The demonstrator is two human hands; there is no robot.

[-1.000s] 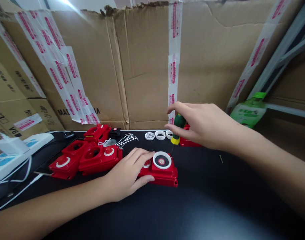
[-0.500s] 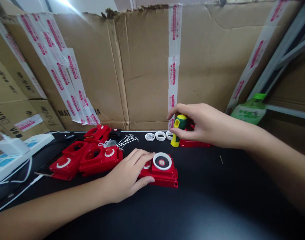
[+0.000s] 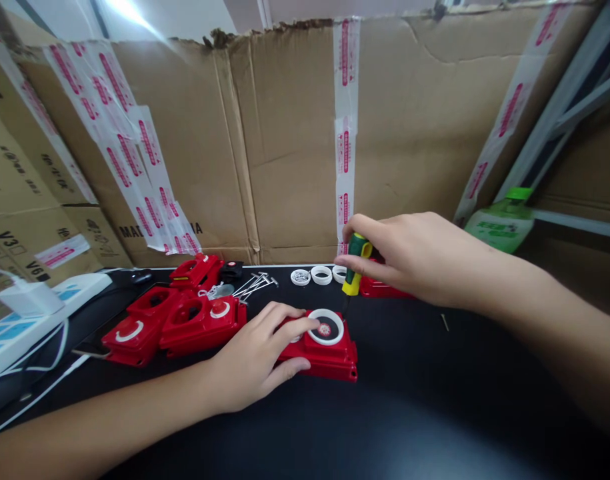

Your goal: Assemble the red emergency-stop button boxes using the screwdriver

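Note:
A red plastic housing (image 3: 329,357) with a white ring (image 3: 325,327) on top lies on the black table. My left hand (image 3: 257,357) is clamped over its left end, fingers on top and thumb against the front side. My right hand (image 3: 415,257) is closed round a green and yellow screwdriver (image 3: 355,263) held nearly upright, its tip down at the housing's far right corner. Another red part (image 3: 379,288) lies partly hidden under my right hand.
Several more red housings (image 3: 185,313) lie at the left, with long screws (image 3: 255,283) and white rings (image 3: 321,274) behind. A white power strip (image 3: 39,310) and cables sit far left. A green bottle (image 3: 505,220) stands at the right. Cardboard walls (image 3: 295,147) close the back.
My right hand turned the screwdriver in its fingers and brought the tip back down to the housing's corner. My left hand slid slightly further onto the housing.

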